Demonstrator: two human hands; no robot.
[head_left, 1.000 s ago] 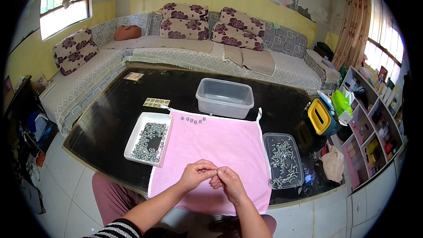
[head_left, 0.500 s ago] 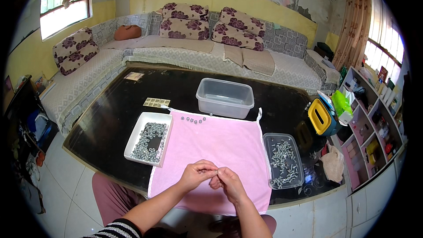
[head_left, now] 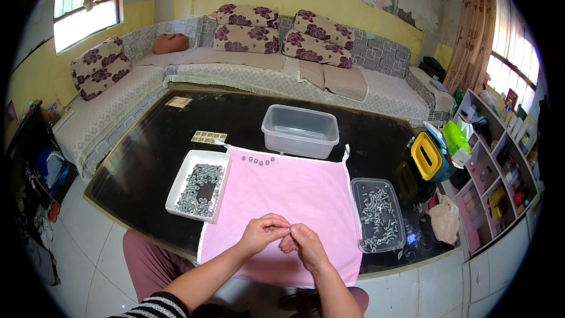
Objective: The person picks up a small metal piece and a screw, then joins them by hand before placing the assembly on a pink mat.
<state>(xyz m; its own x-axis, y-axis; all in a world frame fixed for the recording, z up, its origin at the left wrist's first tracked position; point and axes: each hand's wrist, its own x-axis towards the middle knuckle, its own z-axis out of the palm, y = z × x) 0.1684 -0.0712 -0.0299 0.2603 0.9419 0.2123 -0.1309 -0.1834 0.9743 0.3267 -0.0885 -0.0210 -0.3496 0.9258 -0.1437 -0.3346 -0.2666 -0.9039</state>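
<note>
My left hand and my right hand meet over the near part of a pink cloth. Both are closed in a pinch, thumbs and fingertips together. Whatever small piece sits between the fingertips is too hidden to make out. To the left, a white box overlaps the cloth's edge, with many metal nuts inside. A clear plastic tray on the right holds a pile of silver bolts. Several small metal pieces lie in a loose group near the cloth's far left edge.
Beyond the cloth stands a translucent plastic tub on the black table. A gold-patterned card lies at the far left of the cloth. Farther right are a yellow-and-teal box, a beige cloth and a shelf unit.
</note>
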